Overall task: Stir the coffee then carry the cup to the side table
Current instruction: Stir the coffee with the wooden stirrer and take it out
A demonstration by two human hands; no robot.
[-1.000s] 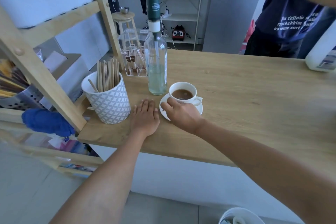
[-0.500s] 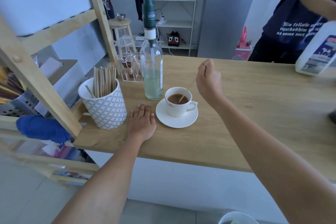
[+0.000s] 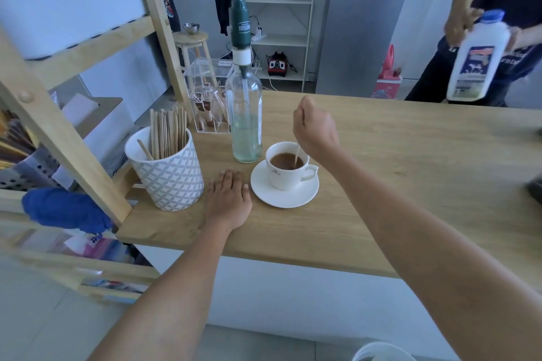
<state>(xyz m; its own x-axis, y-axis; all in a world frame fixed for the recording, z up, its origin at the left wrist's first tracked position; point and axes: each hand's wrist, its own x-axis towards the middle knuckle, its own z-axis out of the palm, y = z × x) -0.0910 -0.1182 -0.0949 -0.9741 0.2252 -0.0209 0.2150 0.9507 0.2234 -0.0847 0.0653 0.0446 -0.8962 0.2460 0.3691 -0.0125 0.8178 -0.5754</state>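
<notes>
A white cup (image 3: 289, 177) of brown coffee stands on a white saucer (image 3: 281, 198) on the wooden counter (image 3: 396, 173). A thin wooden stir stick (image 3: 296, 155) stands steeply in the coffee. My right hand (image 3: 315, 126) hovers above the cup's right rim, fingers pinched on the stick's top. My left hand (image 3: 228, 199) lies flat on the counter just left of the saucer, fingers together, holding nothing.
A patterned pot (image 3: 168, 176) of wooden stir sticks stands left of my left hand. A glass pump bottle (image 3: 247, 117) stands behind the cup, a clear sachet box (image 3: 206, 97) beyond it. At the far right a person holds a milk jug (image 3: 478, 58). A wooden shelf frame (image 3: 58, 126) rises at left.
My right hand left the saucer's edge, rose with a stir stick, and now holds it more upright in the coffee. The person at right lifted the milk jug. My left hand stayed put.
</notes>
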